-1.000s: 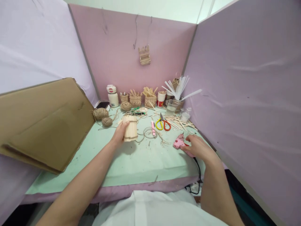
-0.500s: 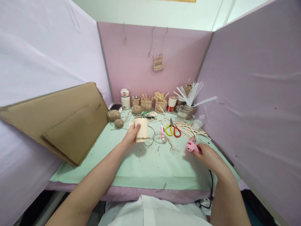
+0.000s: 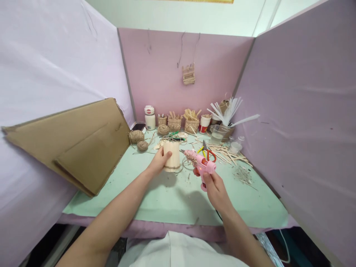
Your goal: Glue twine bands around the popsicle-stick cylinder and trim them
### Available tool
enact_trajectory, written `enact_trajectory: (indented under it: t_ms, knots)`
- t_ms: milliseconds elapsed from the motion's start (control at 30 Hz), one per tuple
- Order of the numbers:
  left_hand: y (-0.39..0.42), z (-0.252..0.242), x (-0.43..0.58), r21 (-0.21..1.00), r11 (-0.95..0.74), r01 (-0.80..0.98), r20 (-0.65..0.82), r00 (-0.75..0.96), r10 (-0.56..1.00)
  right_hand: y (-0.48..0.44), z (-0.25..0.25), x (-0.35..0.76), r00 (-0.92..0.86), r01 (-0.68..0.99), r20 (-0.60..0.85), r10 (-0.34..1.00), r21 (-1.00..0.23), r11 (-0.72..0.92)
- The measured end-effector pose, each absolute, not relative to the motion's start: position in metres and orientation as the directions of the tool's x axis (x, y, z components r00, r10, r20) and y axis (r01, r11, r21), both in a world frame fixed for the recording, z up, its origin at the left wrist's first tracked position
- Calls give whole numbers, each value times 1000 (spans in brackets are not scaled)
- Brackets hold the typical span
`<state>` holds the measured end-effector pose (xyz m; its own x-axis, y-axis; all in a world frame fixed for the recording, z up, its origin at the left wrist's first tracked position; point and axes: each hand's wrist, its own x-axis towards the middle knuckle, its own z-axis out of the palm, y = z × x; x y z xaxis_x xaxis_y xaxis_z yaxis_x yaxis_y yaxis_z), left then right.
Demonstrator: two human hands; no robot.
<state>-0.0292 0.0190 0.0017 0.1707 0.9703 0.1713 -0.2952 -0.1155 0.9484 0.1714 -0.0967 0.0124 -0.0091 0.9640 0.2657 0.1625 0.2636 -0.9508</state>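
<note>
My left hand [image 3: 159, 163] grips a pale cup made of upright wooden sticks [image 3: 172, 157], with a band of twine near its lower end. It is held above the table, roughly upright. My right hand [image 3: 215, 187] is closed round the handle of a pink glue gun [image 3: 202, 165]. The gun's nozzle points left, close to the cup's right side; whether it touches cannot be made out. Behind the gun lie scissors [image 3: 213, 155] with red and yellow handles, partly covered. Loose twine [image 3: 187, 163] lies on the table behind the cup and gun.
Twine balls [image 3: 137, 136] sit back left, beside leaning cardboard [image 3: 83, 148]. Baskets of sticks [image 3: 191, 125], a white jar [image 3: 150, 120] and a container of white glue sticks [image 3: 222, 129] line the back. Loose wooden sticks [image 3: 228, 152] and debris [image 3: 244, 174] lie on the right.
My right hand has brought the glue gun from the right side of the table leftward to the cup, nozzle now toward it. The cup has shifted slightly right in my left hand.
</note>
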Motion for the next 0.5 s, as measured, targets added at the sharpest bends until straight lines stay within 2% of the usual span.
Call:
enact_trajectory:
  t_ms: [167,500]
  knots:
    - [19,-2,-30,959,-164,-229,212,203,956,-98,7,163,-7,186,300,954,-937,296]
    - [19,-5,-31,966,-190,-178,226,212,951,-94,5,162,39,232,280,959,-936,264]
